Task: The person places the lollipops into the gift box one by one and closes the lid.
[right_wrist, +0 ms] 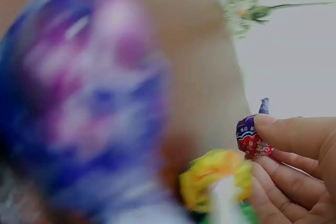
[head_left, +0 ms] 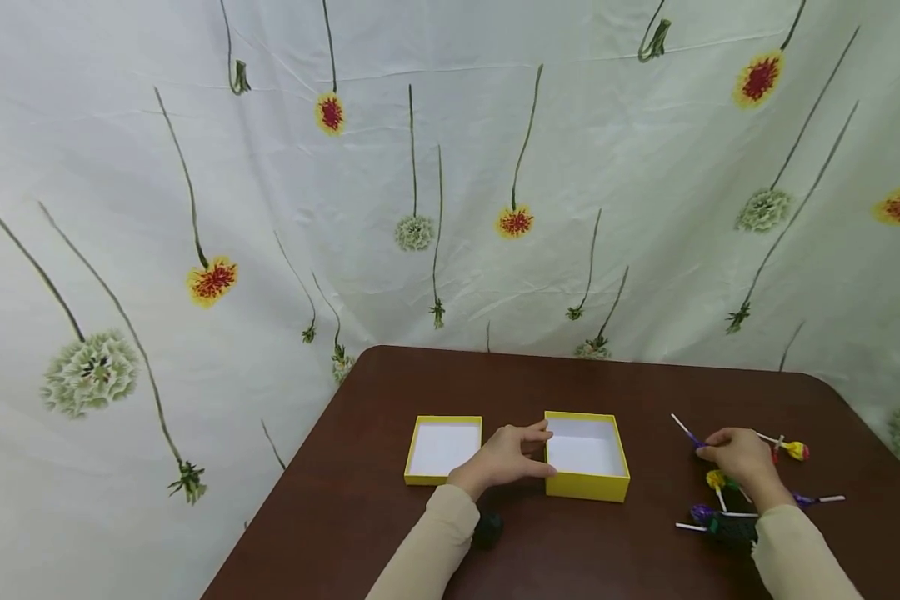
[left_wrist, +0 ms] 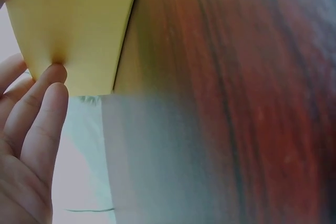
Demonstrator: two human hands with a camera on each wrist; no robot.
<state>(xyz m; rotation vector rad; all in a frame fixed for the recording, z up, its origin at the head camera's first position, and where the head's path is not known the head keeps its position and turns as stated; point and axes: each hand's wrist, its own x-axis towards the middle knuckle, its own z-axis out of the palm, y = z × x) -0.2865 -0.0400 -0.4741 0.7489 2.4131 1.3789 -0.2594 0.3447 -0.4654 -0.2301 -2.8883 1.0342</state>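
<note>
My left hand [head_left: 506,457] rests at the left side of a yellow box [head_left: 588,486] with a white inside. Its thumb is by the front corner and other fingers lie further back. In the left wrist view, fairly straight fingertips touch the box's yellow wall [left_wrist: 79,35]. My right hand [head_left: 742,461], over at the right, pinches a lollipop by its purple and red wrapped head [right_wrist: 249,135] between thumb and fingers. The white stick [head_left: 678,423] points away to the back left. Just below that hand lies a yellow lollipop [head_left: 716,479].
A shallow yellow box lid [head_left: 426,480], white inside up, lies left of the box. More lollipops lie around my right hand, including a purple one [head_left: 701,514] and a yellow and red one [head_left: 797,451]. Behind the dark brown table [head_left: 540,379] hangs a flowered cloth [head_left: 465,250].
</note>
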